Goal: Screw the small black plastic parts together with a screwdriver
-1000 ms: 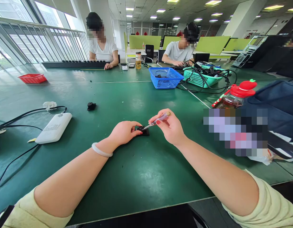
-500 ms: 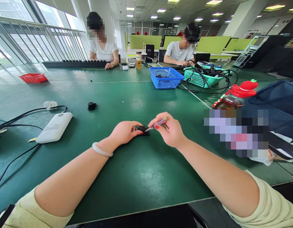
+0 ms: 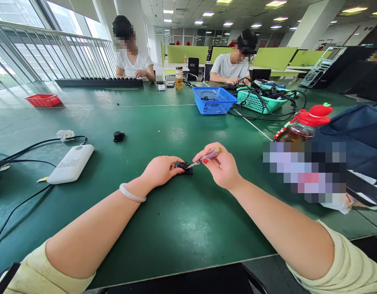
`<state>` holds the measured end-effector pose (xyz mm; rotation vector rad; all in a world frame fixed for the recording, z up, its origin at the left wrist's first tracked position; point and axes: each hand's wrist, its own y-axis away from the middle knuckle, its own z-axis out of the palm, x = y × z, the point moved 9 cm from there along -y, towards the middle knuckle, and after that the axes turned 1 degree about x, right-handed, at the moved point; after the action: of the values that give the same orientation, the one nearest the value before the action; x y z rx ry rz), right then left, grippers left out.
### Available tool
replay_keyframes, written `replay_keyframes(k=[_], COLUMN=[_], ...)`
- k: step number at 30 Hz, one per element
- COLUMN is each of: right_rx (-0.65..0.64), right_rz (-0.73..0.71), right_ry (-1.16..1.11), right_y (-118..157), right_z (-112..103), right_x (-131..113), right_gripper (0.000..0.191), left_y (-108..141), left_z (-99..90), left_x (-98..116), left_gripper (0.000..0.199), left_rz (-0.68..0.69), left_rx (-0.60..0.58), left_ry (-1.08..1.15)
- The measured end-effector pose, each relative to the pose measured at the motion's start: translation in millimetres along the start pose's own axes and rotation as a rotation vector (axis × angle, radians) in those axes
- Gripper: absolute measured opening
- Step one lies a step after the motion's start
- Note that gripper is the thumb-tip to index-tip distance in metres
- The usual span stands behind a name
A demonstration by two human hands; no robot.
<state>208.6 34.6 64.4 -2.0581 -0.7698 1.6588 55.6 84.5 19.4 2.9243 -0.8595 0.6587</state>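
Observation:
Near the middle of the green table (image 3: pixel 188 220), my left hand (image 3: pixel 160 169) pinches a small black part (image 3: pixel 186 169) between thumb and fingers. My right hand (image 3: pixel 220 165) grips a small tool (image 3: pixel 210 154) with a pale purple, translucent handle. The tool slants down to the left, and its metal tip meets the top of the black part. Fine detail of the part is too small to tell. Another small black part (image 3: pixel 118 136) lies farther back on the left, apart from both hands.
On the left are a white power bank (image 3: pixel 71 164), cables and a red tray (image 3: pixel 43 100). A blue basket (image 3: pixel 215 107), a green basket (image 3: pixel 260 103) with cables, and a red-lidded bottle (image 3: pixel 301 126) stand back and right. Two people sit across the table.
My right hand has shifted slightly right and up, and more of the tool's handle shows. My left hand stays on the black part. The left person across the table has raised a hand off the tabletop.

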Motion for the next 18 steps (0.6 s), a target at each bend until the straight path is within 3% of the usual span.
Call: replay_keyframes(k=[7,13,18], right_rx=[-0.07,-0.361,-0.511], right_rz=[-0.188,-0.53,-0.804], right_ry=[0.172,0.445,0.699], right_y=[3,21,45], right_z=[10,51,80], right_x=[-24,-51,-58], right_gripper=[0.002,0.02,0.017], left_y=[0,0,0], left_z=[-0.4,0.6,0.4], left_x=[-1,-2,-1], left_gripper=[0.035,0.033,0.031], left_rz=[-0.007,-0.009,-0.018], left_rx=[0.0,0.008,0.005], left_ry=[0.01,0.034,0.02])
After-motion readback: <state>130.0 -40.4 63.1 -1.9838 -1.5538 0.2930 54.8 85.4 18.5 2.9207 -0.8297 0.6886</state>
